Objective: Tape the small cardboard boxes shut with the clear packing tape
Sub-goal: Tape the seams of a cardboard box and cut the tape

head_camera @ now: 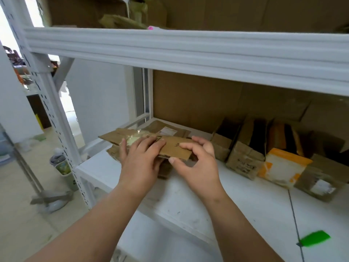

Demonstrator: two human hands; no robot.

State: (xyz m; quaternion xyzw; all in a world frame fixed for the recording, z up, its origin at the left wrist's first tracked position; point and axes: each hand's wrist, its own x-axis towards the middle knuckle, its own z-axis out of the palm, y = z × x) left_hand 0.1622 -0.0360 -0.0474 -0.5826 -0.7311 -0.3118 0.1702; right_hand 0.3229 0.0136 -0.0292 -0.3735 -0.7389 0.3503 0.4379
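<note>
A stack of flattened brown cardboard boxes (pixel 175 148) lies on the white shelf (pixel 207 195), at its left end. My left hand (pixel 140 157) rests flat on top of the stack with straight fingers, partly covering a shiny patch of clear tape (pixel 136 137). My right hand (pixel 196 161) pinches the near right edge of the top flat box, thumb on top and fingers curled round its corner. No roll of packing tape shows in view.
Several opened and taped small boxes (pixel 243 154) stand in a row at the right of the shelf, one with an orange-and-white label (pixel 279 167). A thick white shelf beam (pixel 188 53) runs overhead. A green scrap (pixel 315 239) lies at the front right. Cups (pixel 64 167) sit on the floor left.
</note>
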